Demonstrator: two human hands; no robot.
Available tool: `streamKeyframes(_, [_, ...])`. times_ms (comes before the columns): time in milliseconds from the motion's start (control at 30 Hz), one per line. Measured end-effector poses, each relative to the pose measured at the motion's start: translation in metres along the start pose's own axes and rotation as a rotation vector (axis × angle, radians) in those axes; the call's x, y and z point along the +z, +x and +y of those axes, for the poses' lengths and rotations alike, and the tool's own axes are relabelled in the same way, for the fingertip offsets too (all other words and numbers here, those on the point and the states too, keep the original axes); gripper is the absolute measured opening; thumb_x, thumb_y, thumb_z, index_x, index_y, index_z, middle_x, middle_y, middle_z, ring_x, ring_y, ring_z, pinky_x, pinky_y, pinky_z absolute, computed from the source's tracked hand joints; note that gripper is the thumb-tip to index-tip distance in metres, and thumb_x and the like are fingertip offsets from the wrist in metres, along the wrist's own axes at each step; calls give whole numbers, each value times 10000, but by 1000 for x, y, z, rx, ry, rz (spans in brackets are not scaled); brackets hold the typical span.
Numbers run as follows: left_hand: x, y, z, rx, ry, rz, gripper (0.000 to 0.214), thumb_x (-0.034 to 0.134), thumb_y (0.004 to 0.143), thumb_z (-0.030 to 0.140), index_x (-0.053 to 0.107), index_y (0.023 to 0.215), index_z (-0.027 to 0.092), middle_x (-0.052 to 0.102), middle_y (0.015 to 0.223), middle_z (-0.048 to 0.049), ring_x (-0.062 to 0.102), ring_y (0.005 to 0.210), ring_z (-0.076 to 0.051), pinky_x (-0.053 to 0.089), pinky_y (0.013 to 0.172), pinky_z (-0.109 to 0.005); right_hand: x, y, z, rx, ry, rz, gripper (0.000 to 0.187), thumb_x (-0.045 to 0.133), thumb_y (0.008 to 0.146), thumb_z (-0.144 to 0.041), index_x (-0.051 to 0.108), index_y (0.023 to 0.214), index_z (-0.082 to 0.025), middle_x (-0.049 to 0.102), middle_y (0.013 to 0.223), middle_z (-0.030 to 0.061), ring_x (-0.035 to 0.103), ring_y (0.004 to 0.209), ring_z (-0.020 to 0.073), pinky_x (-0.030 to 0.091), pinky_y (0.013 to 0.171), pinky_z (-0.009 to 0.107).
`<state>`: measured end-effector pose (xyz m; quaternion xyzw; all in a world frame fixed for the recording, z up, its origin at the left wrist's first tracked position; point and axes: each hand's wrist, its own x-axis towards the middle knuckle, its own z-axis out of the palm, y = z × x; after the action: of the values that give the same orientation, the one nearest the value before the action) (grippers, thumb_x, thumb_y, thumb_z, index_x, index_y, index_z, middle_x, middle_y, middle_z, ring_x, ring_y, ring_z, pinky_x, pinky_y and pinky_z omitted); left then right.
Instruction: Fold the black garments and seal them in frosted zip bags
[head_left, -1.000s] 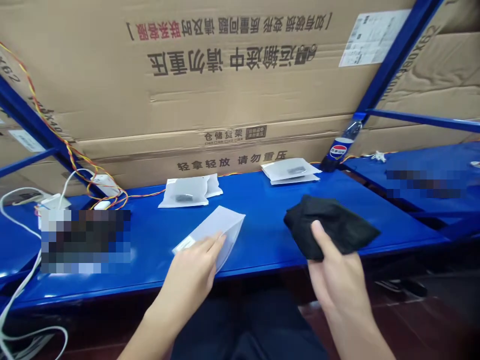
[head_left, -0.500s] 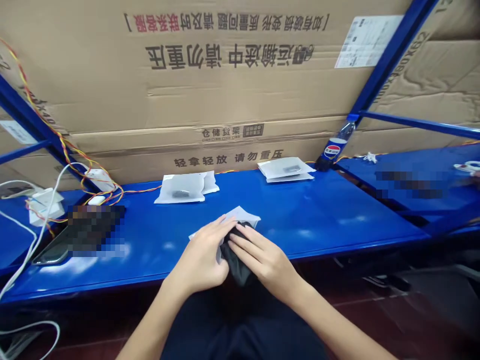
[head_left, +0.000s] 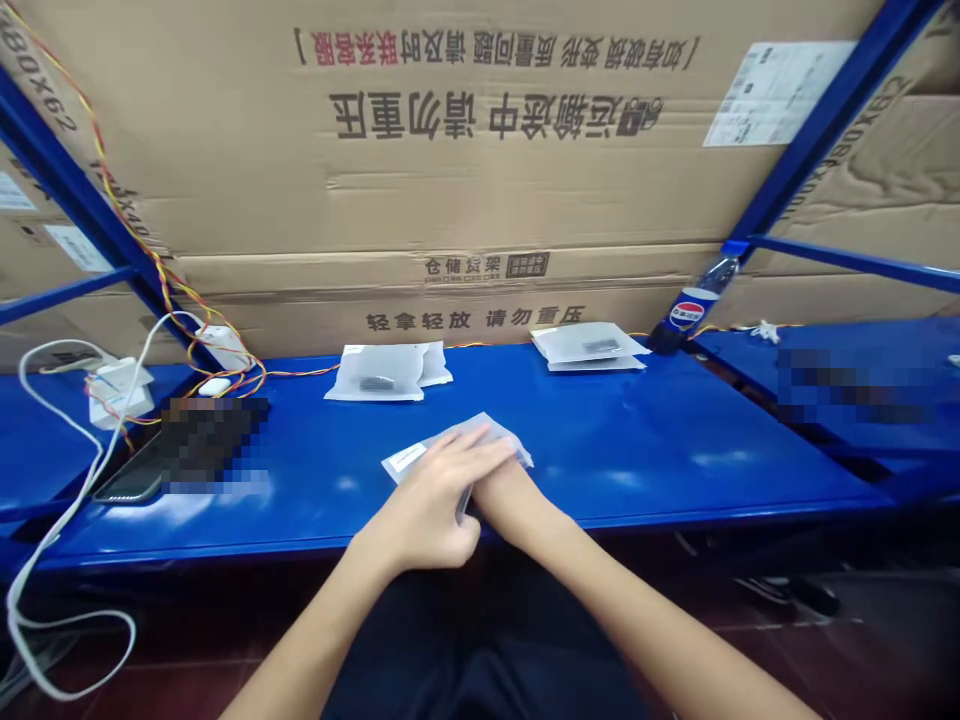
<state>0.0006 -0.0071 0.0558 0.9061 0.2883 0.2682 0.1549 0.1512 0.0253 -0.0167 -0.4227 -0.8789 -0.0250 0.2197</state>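
A frosted white plastic bag [head_left: 409, 457] with a small label lies at the front edge of the blue shelf. My left hand [head_left: 439, 490] clasps it, thumb below and fingers laid across its upper side. The fingers of my right hand [head_left: 510, 495] are out of sight at the bag's mouth, beneath my left fingers. No black cloth shows; my hands and the bag cover that spot.
Two stacks of similar bags, a left stack [head_left: 375, 385] and a right stack [head_left: 589, 343], lie farther back. A cola bottle [head_left: 686, 312] leans at right. A dark tablet-like device [head_left: 135, 480], cables and a power strip [head_left: 225, 347] are at left. A cardboard wall [head_left: 480, 200] stands behind.
My right hand, which held the bunched black cloth, has pushed forward into the bag's mouth, and the cloth has gone from sight. My left hand has stayed on the bag. The view has shifted slightly.
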Motion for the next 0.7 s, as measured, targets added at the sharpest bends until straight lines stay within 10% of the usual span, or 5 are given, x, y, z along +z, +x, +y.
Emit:
streamKeyframes(167, [4, -29, -2, 43, 83, 157, 793, 435, 878, -71, 519, 1580, 287, 575, 1608, -42, 487, 1538, -253, 470, 1256, -513, -42, -24, 2, -92, 174, -91, 485, 580, 879, 10, 719, 1314, -151, 796, 1240, 132, 792, 1035, 255, 664, 890, 336])
streamKeyframes(267, [11, -59, 0, 43, 175, 317, 558, 579, 1033, 123, 513, 1578, 229, 642, 1530, -129, 559, 1476, -286, 546, 1179, -502, -59, -52, 7, -210, 224, 136, 558, 513, 936, 25, 645, 1439, -179, 731, 1391, 150, 722, 1256, 261, 633, 1026, 407])
streamKeyframes(433, [20, -92, -4, 126, 402, 384, 332, 649, 997, 84, 706, 1318, 154, 774, 1296, -158, 701, 1279, -298, 637, 1019, -451, -51, -84, -3, -274, 99, 520, 377, 619, 932, 45, 723, 1268, -93, 801, 1165, 180, 731, 1184, 305, 638, 963, 452])
streamKeyframes(700, [26, -84, -4, 216, 384, 533, 168, 631, 1010, 61, 740, 1136, 79, 829, 1060, -145, 762, 1027, -264, 640, 867, -428, -53, -67, -44, -264, 115, 606, 191, 659, 988, -44, 757, 1143, -97, 804, 969, 108, 736, 933, 215, 586, 810, 354])
